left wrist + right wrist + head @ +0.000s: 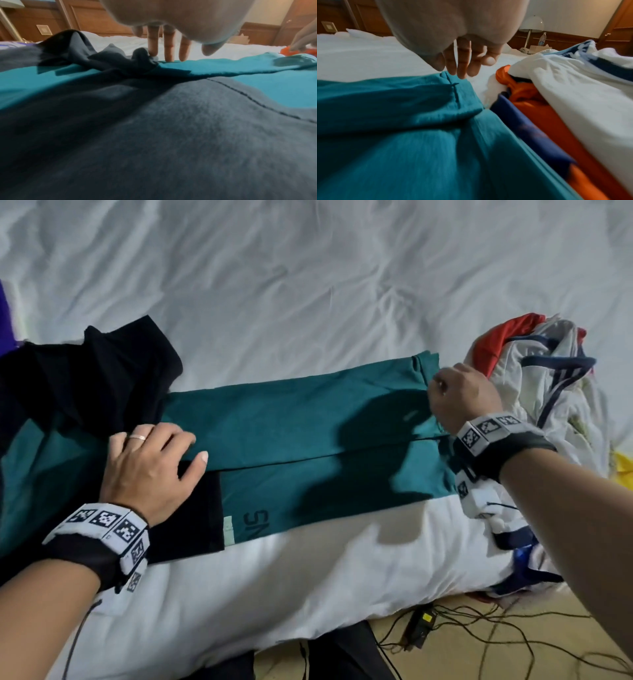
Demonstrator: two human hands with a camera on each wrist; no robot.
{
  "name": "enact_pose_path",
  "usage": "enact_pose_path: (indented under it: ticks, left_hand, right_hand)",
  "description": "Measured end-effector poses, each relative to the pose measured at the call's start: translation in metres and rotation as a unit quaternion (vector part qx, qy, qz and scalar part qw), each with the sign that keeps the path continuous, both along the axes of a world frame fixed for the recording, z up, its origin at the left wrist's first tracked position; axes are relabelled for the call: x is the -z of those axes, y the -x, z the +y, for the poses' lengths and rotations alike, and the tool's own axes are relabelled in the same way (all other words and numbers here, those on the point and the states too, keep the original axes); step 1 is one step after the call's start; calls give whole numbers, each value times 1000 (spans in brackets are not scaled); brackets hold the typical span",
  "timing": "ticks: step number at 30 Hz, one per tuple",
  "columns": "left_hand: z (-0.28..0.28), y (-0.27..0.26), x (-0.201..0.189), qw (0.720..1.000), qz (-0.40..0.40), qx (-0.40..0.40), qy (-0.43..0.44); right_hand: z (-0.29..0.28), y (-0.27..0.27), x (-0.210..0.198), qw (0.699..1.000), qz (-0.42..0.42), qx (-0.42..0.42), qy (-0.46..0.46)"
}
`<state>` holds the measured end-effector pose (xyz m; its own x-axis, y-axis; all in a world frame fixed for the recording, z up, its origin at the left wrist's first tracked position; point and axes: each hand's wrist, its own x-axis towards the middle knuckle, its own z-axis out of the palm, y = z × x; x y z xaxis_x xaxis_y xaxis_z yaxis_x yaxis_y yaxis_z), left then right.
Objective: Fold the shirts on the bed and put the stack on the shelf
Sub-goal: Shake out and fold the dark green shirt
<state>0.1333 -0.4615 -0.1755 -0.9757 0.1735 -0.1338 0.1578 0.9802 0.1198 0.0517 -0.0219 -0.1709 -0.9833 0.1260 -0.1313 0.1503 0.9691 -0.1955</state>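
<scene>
A teal shirt [291,419] with black sleeves [85,378] lies across the white bed [308,285], folded lengthwise into a long strip. My left hand [164,446] lies flat on it where the black sleeve meets the teal body. In the left wrist view its straight fingers [169,44] touch the teal cloth [223,65] beside the bunched sleeve [85,56]. My right hand [452,395] hovers at the shirt's right end. The right wrist view shows its loosely curled fingers [465,60] just over the teal hem [453,86], holding nothing.
A heap of unfolded shirts [548,378], white with navy stripes and red-orange, lies right of the teal shirt, close to my right wrist [573,88]. Purple cloth [5,316] shows at the far left. Cables and a power adapter [421,625] lie on the floor below the bed edge.
</scene>
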Motion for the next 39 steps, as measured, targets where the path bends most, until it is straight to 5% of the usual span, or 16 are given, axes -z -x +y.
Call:
enact_pose_path:
  ticks: [9, 16, 21, 25, 28, 33, 39]
  left_hand:
    - [31, 23, 28, 994, -100, -34, 7]
    - [33, 30, 35, 984, -152, -87, 17]
    - [35, 32, 40, 980, -171, -101, 28]
    - [45, 23, 35, 985, -160, -50, 45]
    - [52, 12, 38, 985, -164, -19, 56]
    - [53, 5, 49, 984, -163, -48, 54]
    - [55, 2, 51, 981, -171, -76, 45]
  right_hand:
    - [5, 73, 10, 988, -92, 116, 37]
    - [30, 86, 23, 983, -81, 152, 63]
    - [40, 80, 34, 994, -101, 50, -7]
    - [15, 70, 22, 999, 22, 30, -37]
    - [-35, 31, 20, 989, 99, -108, 14]
    - [-103, -42, 51, 960, -64, -272, -19]
    - [-20, -32, 54, 969, -172, -130, -117]
